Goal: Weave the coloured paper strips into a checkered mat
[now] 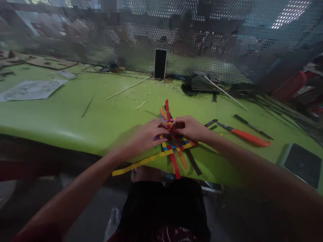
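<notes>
A woven mat of coloured paper strips (174,145) lies at the near edge of the green table (75,114). Red, orange, yellow, blue and dark strips stick out of it on all sides, and a long yellow strip (136,164) hangs past the table edge. My left hand (145,136) rests on the left part of the weave, fingers lying over the strips. My right hand (189,128) sits on the upper right part, fingers curled and pinching at the strips near the middle. The fingertips of both hands meet over the weave.
An orange-handled knife (246,136) and a dark thin tool (252,126) lie right of the hands. A dark device (302,164) sits at the right edge. A phone (160,64) leans on the perforated screen at the back. Thin sticks, paper sheets (32,90) and scraps lie at left.
</notes>
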`<control>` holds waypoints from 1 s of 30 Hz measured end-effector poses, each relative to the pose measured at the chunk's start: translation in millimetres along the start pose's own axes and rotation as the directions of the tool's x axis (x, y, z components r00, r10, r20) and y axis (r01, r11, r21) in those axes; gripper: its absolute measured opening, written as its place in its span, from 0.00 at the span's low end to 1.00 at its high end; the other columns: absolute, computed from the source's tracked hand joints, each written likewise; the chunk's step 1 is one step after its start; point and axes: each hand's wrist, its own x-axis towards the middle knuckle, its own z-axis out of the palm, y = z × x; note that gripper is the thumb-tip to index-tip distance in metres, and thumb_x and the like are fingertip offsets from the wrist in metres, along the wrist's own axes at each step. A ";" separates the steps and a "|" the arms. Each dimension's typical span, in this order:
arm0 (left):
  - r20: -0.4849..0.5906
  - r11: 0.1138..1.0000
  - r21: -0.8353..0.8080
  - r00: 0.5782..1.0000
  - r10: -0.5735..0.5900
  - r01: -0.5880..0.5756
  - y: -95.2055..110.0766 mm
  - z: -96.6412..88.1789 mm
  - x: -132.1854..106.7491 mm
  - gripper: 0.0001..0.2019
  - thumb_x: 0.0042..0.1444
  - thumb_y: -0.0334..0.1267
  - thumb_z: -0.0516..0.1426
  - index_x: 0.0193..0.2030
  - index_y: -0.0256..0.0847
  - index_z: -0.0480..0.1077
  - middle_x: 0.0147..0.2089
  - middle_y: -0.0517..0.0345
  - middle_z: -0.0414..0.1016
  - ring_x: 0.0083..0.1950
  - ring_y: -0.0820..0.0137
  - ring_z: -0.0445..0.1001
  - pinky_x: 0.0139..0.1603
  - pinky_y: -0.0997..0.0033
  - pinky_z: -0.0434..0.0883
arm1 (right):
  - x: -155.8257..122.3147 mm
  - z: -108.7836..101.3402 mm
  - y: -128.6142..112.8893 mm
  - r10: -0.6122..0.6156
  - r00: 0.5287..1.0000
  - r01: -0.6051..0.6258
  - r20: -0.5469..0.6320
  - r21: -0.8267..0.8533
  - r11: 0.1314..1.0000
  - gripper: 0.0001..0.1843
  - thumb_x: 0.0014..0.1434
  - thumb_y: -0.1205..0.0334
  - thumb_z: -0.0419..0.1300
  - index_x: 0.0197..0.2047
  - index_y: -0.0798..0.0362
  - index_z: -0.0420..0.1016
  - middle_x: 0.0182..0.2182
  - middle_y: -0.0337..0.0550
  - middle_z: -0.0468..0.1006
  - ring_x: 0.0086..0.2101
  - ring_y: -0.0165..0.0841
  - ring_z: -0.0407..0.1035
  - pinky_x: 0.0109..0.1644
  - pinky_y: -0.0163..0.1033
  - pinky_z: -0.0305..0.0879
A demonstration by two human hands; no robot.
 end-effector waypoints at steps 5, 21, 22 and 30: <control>0.187 0.989 0.086 0.977 0.103 -0.121 -15.9 -5.4 33.2 0.06 0.67 0.35 0.59 0.43 0.37 0.78 0.47 0.50 0.77 0.49 0.63 0.76 0.52 0.63 0.73 | -0.7 -0.8 -0.9 -0.003 1.000 0.003 0.000 0.046 0.999 0.12 0.47 0.75 0.59 0.35 0.54 0.80 0.33 0.41 0.82 0.34 0.33 0.74 0.42 0.37 0.71; 0.394 0.654 0.542 0.847 0.357 -0.527 -10.1 3.1 32.7 0.17 0.73 0.28 0.44 0.46 0.30 0.74 0.49 0.41 0.76 0.52 0.59 0.75 0.46 0.64 0.78 | -1.2 -22.5 2.4 -0.042 0.987 0.043 0.155 -0.006 0.999 0.19 0.45 0.73 0.59 0.41 0.56 0.80 0.36 0.43 0.81 0.38 0.34 0.73 0.44 0.38 0.69; 0.408 0.645 0.540 0.838 0.361 -0.541 -9.5 3.0 33.6 0.17 0.73 0.28 0.43 0.46 0.30 0.74 0.48 0.41 0.76 0.52 0.58 0.75 0.46 0.63 0.78 | -1.3 -23.4 3.0 -0.046 0.986 0.049 0.160 -0.013 0.999 0.17 0.45 0.72 0.59 0.40 0.56 0.80 0.36 0.43 0.81 0.38 0.34 0.72 0.44 0.38 0.69; 0.438 0.636 0.527 0.822 0.365 -0.564 -8.6 0.2 35.3 0.18 0.73 0.28 0.43 0.43 0.31 0.73 0.42 0.43 0.77 0.46 0.61 0.76 0.47 0.62 0.77 | -1.1 -23.1 9.3 -0.140 0.976 0.164 0.168 -0.139 0.977 0.21 0.46 0.74 0.59 0.45 0.57 0.80 0.39 0.43 0.78 0.35 0.32 0.69 0.40 0.37 0.67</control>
